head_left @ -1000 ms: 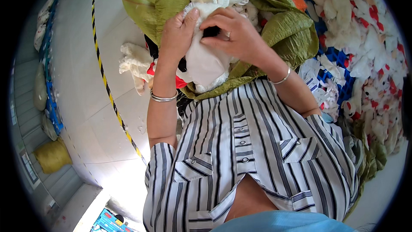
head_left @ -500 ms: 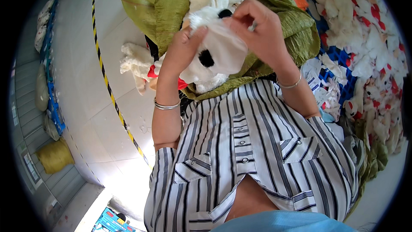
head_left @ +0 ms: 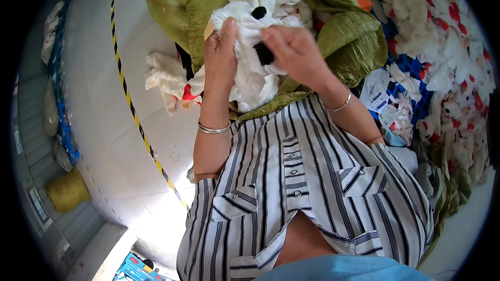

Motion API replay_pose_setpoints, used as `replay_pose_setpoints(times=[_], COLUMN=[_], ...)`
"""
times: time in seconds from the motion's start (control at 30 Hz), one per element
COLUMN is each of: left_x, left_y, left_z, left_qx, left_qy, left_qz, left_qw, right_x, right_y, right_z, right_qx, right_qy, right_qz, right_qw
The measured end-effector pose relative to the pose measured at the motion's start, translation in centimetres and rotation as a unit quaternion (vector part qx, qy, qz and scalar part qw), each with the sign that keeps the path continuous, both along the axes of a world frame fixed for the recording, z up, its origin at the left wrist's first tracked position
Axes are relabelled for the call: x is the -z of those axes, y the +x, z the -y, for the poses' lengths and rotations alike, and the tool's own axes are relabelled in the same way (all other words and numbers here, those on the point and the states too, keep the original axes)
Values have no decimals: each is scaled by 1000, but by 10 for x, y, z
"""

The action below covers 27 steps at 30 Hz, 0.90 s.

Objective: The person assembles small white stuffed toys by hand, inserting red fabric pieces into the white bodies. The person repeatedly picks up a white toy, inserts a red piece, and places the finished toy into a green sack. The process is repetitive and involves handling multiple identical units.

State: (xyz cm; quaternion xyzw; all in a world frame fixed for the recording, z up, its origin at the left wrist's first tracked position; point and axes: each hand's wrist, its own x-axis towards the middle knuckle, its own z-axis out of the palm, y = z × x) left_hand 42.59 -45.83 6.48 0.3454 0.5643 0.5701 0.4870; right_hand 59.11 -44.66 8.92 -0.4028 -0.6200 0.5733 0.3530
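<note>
A white plush toy (head_left: 255,78) with black patches is held up between both hands, over an open green woven sack (head_left: 179,5). My left hand (head_left: 220,54) grips its left side, fingers pointing up along the fur. From the right, my right hand (head_left: 294,52) presses on the toy's face near a black patch. Each wrist wears a silver bangle. More white and red plush pieces fill the sack's mouth behind the toy.
Another white plush toy (head_left: 166,80) with red trim lies on the pale floor at left. A heap of white and red plush pieces (head_left: 442,57) covers the right side. A yellow-black tape line (head_left: 133,114) crosses the floor. A yellow sack (head_left: 65,190) sits lower left.
The toy has been turned and lifted in my hands. My right hand moved from the toy's top right down onto its front; my left hand shifted slightly up its side.
</note>
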Motion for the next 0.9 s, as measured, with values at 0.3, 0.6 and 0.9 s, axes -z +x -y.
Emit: replay_pose_setpoints(times=[0.3, 0.6, 0.9], left_x=[-2, 0, 0], left_y=[-25, -10, 13], left_z=[1, -3, 4], left_qx=[-72, -95, -44], left_qy=[19, 33, 22], left_qz=[145, 144, 109], left_qw=[987, 984, 993], right_x=[40, 43, 30], right_y=[27, 19, 16], right_z=[-19, -8, -1], right_qx=[-28, 48, -1], right_qy=[39, 33, -7], right_qz=[85, -29, -88], right_qw=[995, 998, 996])
